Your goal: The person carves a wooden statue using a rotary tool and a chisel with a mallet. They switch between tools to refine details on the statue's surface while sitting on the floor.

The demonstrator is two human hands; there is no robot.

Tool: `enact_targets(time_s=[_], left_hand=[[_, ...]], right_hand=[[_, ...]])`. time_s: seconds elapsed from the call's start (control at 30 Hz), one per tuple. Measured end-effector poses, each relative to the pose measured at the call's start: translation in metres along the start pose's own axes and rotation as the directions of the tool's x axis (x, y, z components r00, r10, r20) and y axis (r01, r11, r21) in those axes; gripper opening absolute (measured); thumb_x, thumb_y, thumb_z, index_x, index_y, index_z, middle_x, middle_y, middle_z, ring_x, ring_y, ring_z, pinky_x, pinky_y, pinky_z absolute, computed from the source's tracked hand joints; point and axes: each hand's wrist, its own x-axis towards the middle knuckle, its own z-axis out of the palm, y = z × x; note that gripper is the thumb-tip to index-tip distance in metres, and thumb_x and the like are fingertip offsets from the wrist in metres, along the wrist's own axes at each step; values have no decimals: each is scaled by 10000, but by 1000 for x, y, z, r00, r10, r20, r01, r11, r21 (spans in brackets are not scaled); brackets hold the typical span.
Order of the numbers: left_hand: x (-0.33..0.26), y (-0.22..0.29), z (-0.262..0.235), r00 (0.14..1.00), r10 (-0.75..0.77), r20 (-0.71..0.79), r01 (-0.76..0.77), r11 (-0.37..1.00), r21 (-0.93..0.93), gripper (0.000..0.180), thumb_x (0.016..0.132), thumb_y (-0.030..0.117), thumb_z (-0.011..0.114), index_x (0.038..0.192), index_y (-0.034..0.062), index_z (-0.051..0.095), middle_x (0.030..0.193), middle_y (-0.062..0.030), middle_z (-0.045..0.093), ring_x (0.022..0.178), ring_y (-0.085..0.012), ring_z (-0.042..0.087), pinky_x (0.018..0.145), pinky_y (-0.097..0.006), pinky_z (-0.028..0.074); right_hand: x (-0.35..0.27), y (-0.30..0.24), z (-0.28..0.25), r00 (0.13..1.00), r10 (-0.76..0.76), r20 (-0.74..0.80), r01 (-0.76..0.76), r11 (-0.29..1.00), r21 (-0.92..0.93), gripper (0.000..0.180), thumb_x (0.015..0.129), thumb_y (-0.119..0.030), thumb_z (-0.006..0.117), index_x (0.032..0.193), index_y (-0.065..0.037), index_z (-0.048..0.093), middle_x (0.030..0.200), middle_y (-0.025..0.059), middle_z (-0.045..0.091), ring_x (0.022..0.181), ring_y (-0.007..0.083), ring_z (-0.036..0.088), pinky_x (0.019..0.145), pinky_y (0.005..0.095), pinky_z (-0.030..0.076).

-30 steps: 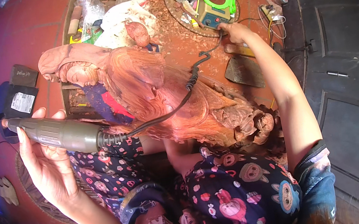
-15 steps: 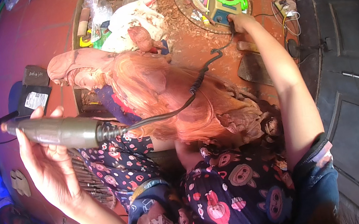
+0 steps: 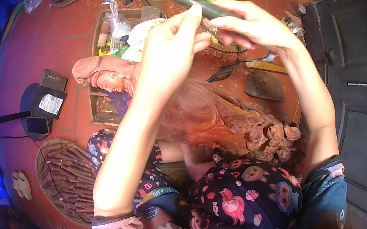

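Since the earlier frame, the handpiece of a rotary carving tool (image 3: pixel 209 9) has travelled from the left side to the far middle of the scene, and the right hand (image 3: pixel 256 23) has left the control box to take it. The left hand (image 3: pixel 171 43) has swung across from the left, its forearm now passing over the carved wooden statue (image 3: pixel 214 123).

The right hand's thumb and fingers are closed around the handpiece, whose slim end points far and left. The left hand's thumb and forefinger are drawn together beside the body of the tool; whether they pinch it cannot be told. The handpiece is raised above the floor, beyond the statue, and its tip is blurred.

The statue, reddish-brown, lies aslant in front of the person, its veiled head at the far left and its knobbly base near the right. A dark coiled cord (image 3: pixel 225 73) hangs below the hands. To the right of it lie a wooden handle (image 3: pixel 266 67) and a dark flat slab (image 3: pixel 264 86).

Left of the statue's head stands a wooden tray (image 3: pixel 92 107), and farther left lies a dark flat case (image 3: pixel 50 104) with a white label. Nearer on the left are a round basket (image 3: pixel 41 181) filled with slim brown rods and a pair of pale slippers (image 3: pixel 21 185). A black panelled door (image 3: pixel 356 64) fills the right side.
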Motion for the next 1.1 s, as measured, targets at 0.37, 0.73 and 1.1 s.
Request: enact_targets(time_s=[0.37, 0.73, 1.1], left_hand=[[-100, 10, -150, 733, 281, -620, 42, 890, 454, 455, 915, 232, 494, 1288, -4, 387, 1223, -153, 511, 1033, -197, 555, 886, -309, 428], [-200, -141, -234, 815, 361, -454, 410, 196, 891, 410, 859, 122, 537, 1223, -24, 417, 1173, -209, 485, 1127, -341, 447, 971, -395, 333], [-192, -161, -230, 793, 298, -532, 446, 312, 839, 307, 888, 185, 450, 1100, -27, 517, 1050, -183, 548, 986, -342, 517, 856, -391, 385]], right_hand=[[18, 94, -47, 802, 29, -597, -357, 825, -438, 455, 886, -433, 461, 1172, -79, 442, 822, 190, 629, 747, 328, 636, 698, 440, 495], [105, 247, 71, 863, 492, -111, -436, 618, -654, 476, 802, -296, 597, 1090, 70, 499, 1005, 217, 604, 893, 317, 605, 726, 402, 492], [88, 253, 83, 759, 635, -142, -565, 535, -628, 455, 739, -86, 581, 1162, 27, 456, 1129, 226, 559, 1048, 331, 555, 842, 397, 466]])
